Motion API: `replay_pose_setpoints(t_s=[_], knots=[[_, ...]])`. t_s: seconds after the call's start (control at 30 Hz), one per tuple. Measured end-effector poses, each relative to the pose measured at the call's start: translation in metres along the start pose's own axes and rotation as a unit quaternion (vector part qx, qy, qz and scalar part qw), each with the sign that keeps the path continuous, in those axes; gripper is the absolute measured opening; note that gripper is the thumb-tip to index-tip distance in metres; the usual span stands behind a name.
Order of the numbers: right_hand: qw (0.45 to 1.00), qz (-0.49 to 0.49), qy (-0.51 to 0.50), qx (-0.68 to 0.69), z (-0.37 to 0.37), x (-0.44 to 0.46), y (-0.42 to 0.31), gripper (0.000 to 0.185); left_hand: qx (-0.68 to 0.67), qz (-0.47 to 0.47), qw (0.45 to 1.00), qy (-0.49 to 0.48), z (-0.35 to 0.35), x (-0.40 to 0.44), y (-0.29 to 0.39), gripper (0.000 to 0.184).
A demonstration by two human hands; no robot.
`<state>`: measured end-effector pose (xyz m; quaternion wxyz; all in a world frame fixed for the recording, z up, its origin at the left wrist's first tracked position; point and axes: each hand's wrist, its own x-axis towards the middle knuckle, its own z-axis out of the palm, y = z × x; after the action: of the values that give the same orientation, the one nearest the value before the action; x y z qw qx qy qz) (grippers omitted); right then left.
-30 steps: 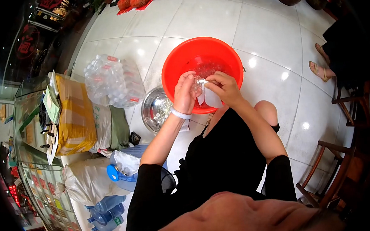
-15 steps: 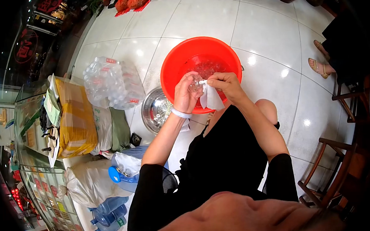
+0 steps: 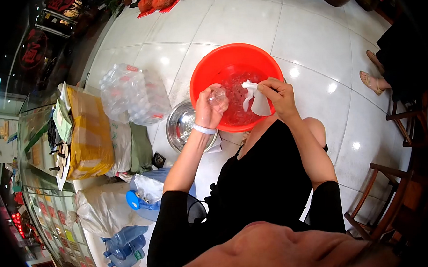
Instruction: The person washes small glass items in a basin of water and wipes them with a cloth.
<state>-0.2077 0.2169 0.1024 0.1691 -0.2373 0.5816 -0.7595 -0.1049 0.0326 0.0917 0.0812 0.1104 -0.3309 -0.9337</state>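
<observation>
My left hand [image 3: 209, 110] is closed around a small clear, rounded glass vessel [image 3: 217, 96]; I cannot tell whether it is a cup or a bottle. A white tissue or thin cloth [image 3: 259, 105] hangs from my right hand [image 3: 280, 97], pinched between thumb and fingers, with one end twisted. A gap separates the cloth from the vessel. Both hands are above the near part of a large red basin [image 3: 199, 78]. Many small clear pieces lie in the basin, too jumbled to name singly. Left of it stands a shiny metal bowl [image 3: 176, 128], partly behind my left forearm.
Shrink-wrapped clear bottles [image 3: 134, 94] stand left on the tiled floor. Beyond them are a taped carton [image 3: 92, 132], sacks [image 3: 104, 209] and blue water jugs [image 3: 125, 244]. Wooden chairs [image 3: 377, 202] and another person's sandalled foot [image 3: 373, 81] are at right.
My right hand has drawn the white cloth out of the vessel's mouth and away to the right. The left hand has turned the vessel slightly and still holds it.
</observation>
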Motion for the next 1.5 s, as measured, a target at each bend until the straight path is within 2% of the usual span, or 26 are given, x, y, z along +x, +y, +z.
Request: replay_pose_setpoints(t_s=[0.07,0.13,0.23,0.37,0.53,0.8,0.97,1.23,1.27,1.33,1.37,1.4,1.43,1.5], knots=[[1.0,-0.003,-0.015,-0.005,0.004,-0.002,-0.001,0.008,-0.009,-0.009,1.0,-0.001,0.002,-0.001,-0.001,0.028],[1.0,-0.007,-0.025,-0.016,0.005,-0.001,-0.003,0.008,-0.064,-0.054,0.995,-0.059,0.003,0.002,-0.004,0.029],[0.999,-0.002,-0.038,-0.036,0.007,-0.001,-0.004,0.007,-0.091,-0.085,0.992,-0.033,0.008,0.002,-0.006,0.027],[0.996,-0.058,-0.061,-0.044,0.01,-0.001,-0.001,0.006,-0.082,-0.083,0.993,-0.029,0.009,0.003,-0.009,0.028],[0.981,-0.136,-0.074,-0.121,0.013,-0.001,0.001,0.004,0.003,-0.057,0.998,-0.001,0.017,0.003,-0.013,0.027],[0.926,-0.272,-0.049,-0.257,0.012,0.002,0.008,0.001,0.127,0.002,0.991,0.04,0.026,0.003,-0.017,0.023],[0.932,-0.257,-0.057,-0.248,0.014,-0.001,0.007,0.001,0.188,0.033,0.978,0.082,0.034,0.0,-0.02,0.022],[0.934,-0.253,-0.083,-0.239,0.019,-0.003,0.015,0.003,0.249,0.009,0.961,0.123,0.042,-0.008,-0.022,0.019],[0.935,-0.23,-0.106,-0.247,0.018,-0.003,0.017,0.003,0.248,0.008,0.961,0.125,0.041,-0.009,-0.022,0.019],[0.936,-0.207,-0.129,-0.255,0.013,-0.002,0.018,0.003,0.338,0.042,0.931,0.128,0.04,-0.011,-0.022,0.019],[0.971,-0.085,-0.168,-0.15,0.011,0.0,0.017,0.005,0.338,0.042,0.931,0.13,0.041,-0.012,-0.02,0.019],[0.978,0.04,-0.202,-0.041,0.01,0.001,0.016,0.007,0.353,0.058,0.927,0.111,0.042,-0.015,-0.019,0.019],[0.977,0.04,-0.203,-0.042,0.011,0.001,0.015,0.007,0.367,0.075,0.923,0.09,0.045,-0.017,-0.017,0.018],[0.942,0.245,-0.172,0.154,0.013,0.002,0.01,0.01,0.353,0.086,0.927,0.093,0.054,-0.017,-0.014,0.018]])
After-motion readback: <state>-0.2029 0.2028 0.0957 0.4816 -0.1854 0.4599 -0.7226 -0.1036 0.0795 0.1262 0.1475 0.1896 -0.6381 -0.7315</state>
